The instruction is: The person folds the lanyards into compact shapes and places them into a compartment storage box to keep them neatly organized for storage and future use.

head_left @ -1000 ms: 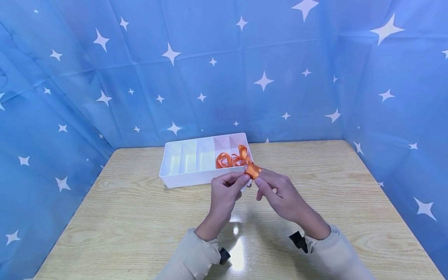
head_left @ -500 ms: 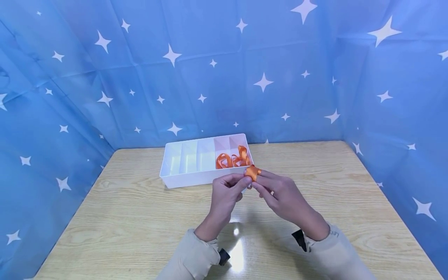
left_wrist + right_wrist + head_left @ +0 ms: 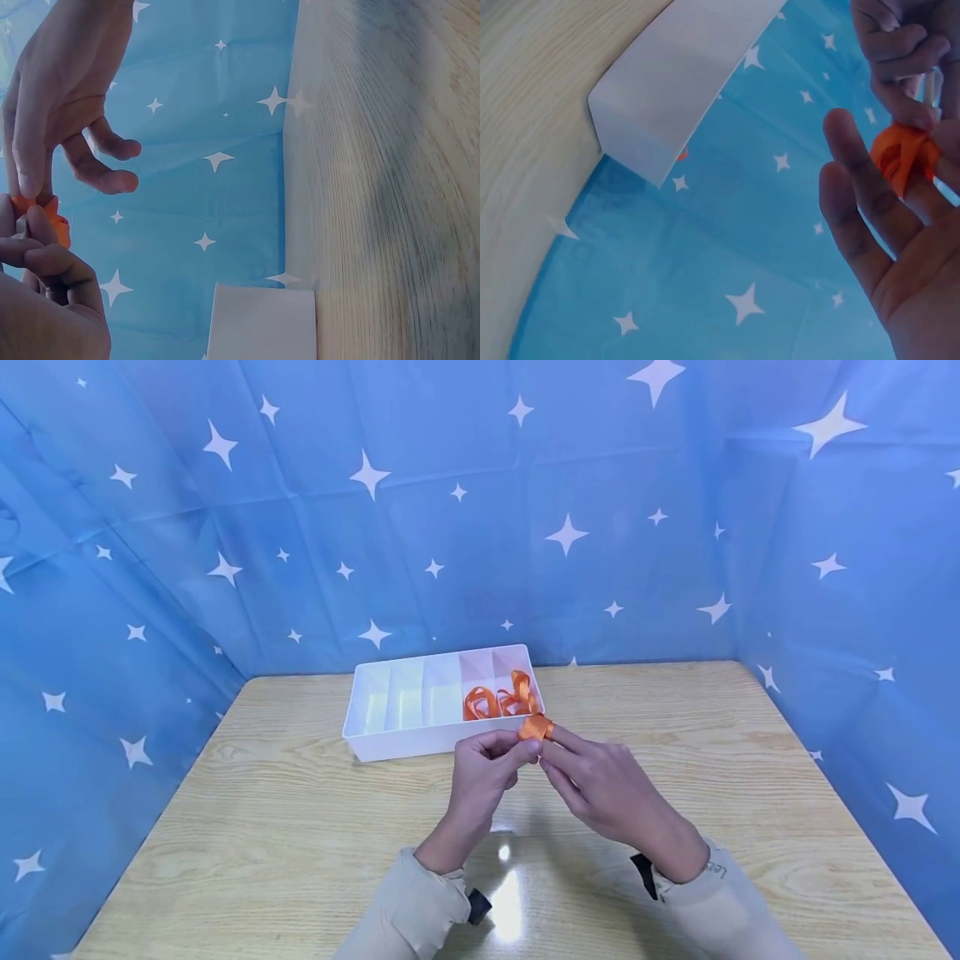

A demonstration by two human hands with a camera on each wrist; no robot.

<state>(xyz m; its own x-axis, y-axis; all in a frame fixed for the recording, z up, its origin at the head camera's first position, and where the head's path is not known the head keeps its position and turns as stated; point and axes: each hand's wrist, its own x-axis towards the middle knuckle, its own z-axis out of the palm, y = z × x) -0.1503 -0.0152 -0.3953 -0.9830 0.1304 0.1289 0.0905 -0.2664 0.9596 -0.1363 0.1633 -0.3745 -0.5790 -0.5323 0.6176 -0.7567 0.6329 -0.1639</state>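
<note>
Between my two hands, in front of the box, is a wound bundle of orange ribbon (image 3: 536,727). My left hand (image 3: 480,772) pinches its near left side, thumb on top. My right hand (image 3: 603,781) holds the other side with thumb and front fingers. In the right wrist view the ribbon (image 3: 904,154) sits in folded loops at the fingertips, while two other fingers (image 3: 855,217) of the right hand extend away from it. A small pale piece (image 3: 931,86) shows among the left hand's fingers; its kind is unclear.
A white divided box (image 3: 405,743) stands at the back of the wooden table (image 3: 300,827). Loops of orange ribbon (image 3: 480,703) lie in its two right compartments. A blue curtain with white stars (image 3: 465,543) hangs behind and at both sides.
The right thumb has moved from the ribbon's front down and left, closer to the left hand. The ribbon bundle has shifted slightly left. The left hand stays nearly still, keeping its pinch.
</note>
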